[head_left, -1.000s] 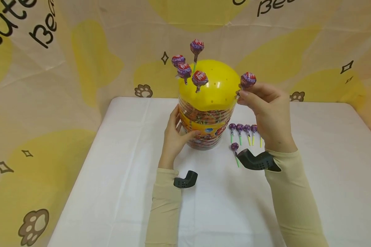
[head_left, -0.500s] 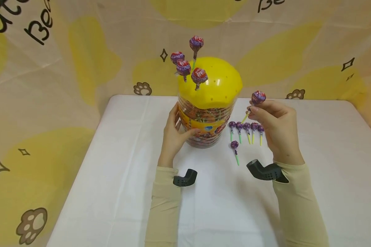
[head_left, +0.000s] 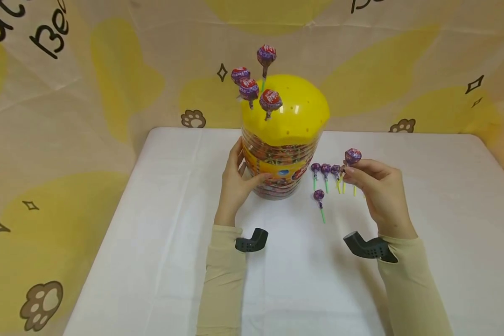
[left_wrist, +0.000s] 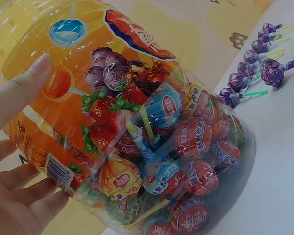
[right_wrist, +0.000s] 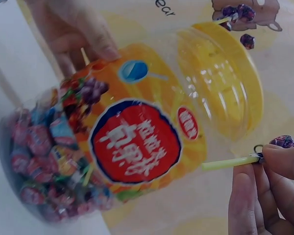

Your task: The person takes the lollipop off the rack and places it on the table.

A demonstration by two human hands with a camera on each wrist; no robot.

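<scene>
A clear plastic candy jar [head_left: 277, 163] with an orange label and a domed yellow lid [head_left: 300, 109] stands on the table, full of wrapped candies. My left hand [head_left: 235, 189] grips its left side, thumb across the front and fingers behind. Several purple-wrapped lollipops [head_left: 266, 55] stick up from the lid's left part. Right of the jar, my right hand [head_left: 380, 196] pinches a purple lollipop [head_left: 353, 156] just under its head. Its yellow-green stick [right_wrist: 228, 162] points toward the jar in the right wrist view. Small holes show in the lid.
A row of purple lollipops [head_left: 325, 169] lies right of the jar, partly hidden by the right hand. One more lollipop [head_left: 318, 196] with a green stick lies nearer to me. The white table [head_left: 164, 233] meets a patterned yellow cloth [head_left: 374, 70] behind.
My right hand has moved from beside the lid down and to the right with the lollipop, to just over the row. The left hand keeps its grip on the jar.
</scene>
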